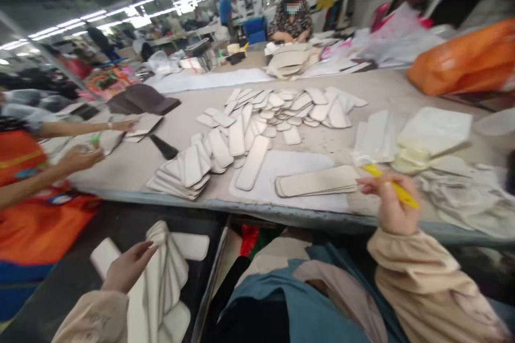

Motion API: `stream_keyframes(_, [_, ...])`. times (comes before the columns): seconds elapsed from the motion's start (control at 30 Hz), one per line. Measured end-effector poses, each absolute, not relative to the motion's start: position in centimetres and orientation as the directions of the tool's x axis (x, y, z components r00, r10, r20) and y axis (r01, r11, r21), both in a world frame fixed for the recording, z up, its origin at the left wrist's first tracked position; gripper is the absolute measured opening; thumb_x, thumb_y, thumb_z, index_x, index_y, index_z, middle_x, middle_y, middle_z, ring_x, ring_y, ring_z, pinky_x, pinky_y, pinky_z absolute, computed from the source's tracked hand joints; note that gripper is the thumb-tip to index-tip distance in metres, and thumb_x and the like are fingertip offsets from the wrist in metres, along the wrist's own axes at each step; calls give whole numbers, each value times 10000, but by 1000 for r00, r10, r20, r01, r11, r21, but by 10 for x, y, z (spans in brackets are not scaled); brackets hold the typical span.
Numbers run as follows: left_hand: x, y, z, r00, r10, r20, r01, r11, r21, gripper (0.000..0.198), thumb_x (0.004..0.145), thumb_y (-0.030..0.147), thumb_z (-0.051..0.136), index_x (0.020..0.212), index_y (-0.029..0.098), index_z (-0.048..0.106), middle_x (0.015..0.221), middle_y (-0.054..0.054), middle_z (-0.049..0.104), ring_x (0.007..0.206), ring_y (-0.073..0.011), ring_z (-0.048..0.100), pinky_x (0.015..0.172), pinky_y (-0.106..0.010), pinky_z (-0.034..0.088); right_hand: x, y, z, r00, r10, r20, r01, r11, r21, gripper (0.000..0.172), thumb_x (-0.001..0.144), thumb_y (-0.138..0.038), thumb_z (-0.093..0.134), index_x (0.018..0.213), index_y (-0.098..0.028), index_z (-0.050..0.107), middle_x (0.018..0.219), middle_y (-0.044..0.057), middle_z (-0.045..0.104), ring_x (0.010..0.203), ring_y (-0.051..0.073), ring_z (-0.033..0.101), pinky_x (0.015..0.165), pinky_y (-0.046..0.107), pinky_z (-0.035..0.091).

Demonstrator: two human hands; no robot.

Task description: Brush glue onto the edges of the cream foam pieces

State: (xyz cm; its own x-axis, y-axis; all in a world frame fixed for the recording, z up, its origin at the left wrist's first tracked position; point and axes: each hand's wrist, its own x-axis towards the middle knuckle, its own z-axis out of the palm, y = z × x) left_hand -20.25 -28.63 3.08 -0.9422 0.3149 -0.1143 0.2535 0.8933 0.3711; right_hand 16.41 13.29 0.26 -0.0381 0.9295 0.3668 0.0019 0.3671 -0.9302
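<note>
My right hand (396, 206) is closed around the yellow handle of a brush (404, 195), its pale bristle end pointing left toward a small glue-like white smear. Just left of it, a short stack of long cream rounded strips (317, 181) lies on a white sheet (295, 163). Down at the lower left, my left hand (129, 265) has its fingers pinched at the edge of a cream strip (140, 300). That strip lies against a fanned pile of similar strips (171, 273) on a dark surface.
Many cream pieces (277, 110) lie heaped across the table (193, 104). A whitish tub (432, 134) and crumpled cloth (470, 193) sit on the right, below an orange bag (462, 59). A co-worker's hands (82, 158) handle pieces on the left; another person (292, 16) sits opposite.
</note>
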Motion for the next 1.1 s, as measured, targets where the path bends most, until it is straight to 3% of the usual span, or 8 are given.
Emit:
stream_keyframes(0.13, [-170,-156,0,-722,692,19,475,474,742,390,674,455,699,989,226,684,1085,-70,697,1057,-299,628,1001,-398,446,170,138,-4,-172,911,375,-111,360,-926,224,880,-456,569,920,-238,601,588,-6,583,488,159,516,474,304,401])
stream_keyframes(0.27, [-108,-41,-13,-457,876,152,477,97,873,504,655,354,784,1129,233,661,1266,-108,615,1253,-314,497,1133,-403,311,148,123,-12,-354,892,281,-146,244,-959,229,925,-428,508,984,-219,581,527,-40,487,457,130,434,451,274,341])
stream_keyframes(0.37, [-94,13,-28,-327,927,184,528,18,849,733,573,328,842,1249,207,588,1357,-134,543,1327,-353,413,1170,-459,238,134,116,-15,-431,873,228,-127,191,-973,261,937,-442,479,987,-203,568,526,-39,471,468,133,430,469,281,345])
stream_keyframes(0.5, [-105,35,-45,-139,976,166,741,-9,672,930,576,391,824,1386,156,431,1393,-166,501,1318,-361,419,1128,-527,287,117,113,-19,-490,854,173,-75,156,-985,284,945,-455,461,986,-193,562,541,-41,473,490,128,446,503,276,359])
stream_keyframes(0.6, [-110,33,-50,-87,975,206,799,-55,599,957,632,418,793,1435,155,345,1337,-160,549,1261,-328,485,1085,-500,352,106,111,-21,-547,826,136,-68,118,-991,272,954,-446,450,971,-197,559,544,-47,473,498,118,444,509,262,358])
stream_keyframes(0.73, [-109,31,-50,-85,968,235,804,-73,590,961,649,420,786,1448,180,310,1263,-125,602,1210,-304,527,1048,-475,388,94,107,-21,-594,796,119,-52,110,-993,255,963,-428,436,971,-204,555,560,-50,490,517,113,457,534,248,376])
stream_keyframes(0.87, [-107,33,-49,-96,967,237,806,-65,588,953,656,426,782,1448,188,308,1239,-114,615,1200,-298,532,1048,-468,386,89,106,-18,-614,785,81,85,167,-982,254,963,-418,430,938,-205,567,561,-51,514,510,107,472,554,239,392])
stream_keyframes(1.1, [-106,32,-47,-68,972,223,831,-69,553,915,696,382,741,1463,189,279,1227,-95,619,1205,-287,514,1058,-462,384,114,129,-17,-430,894,128,265,261,-928,290,944,-438,428,895,-205,592,566,-37,522,537,132,518,570,247,408])
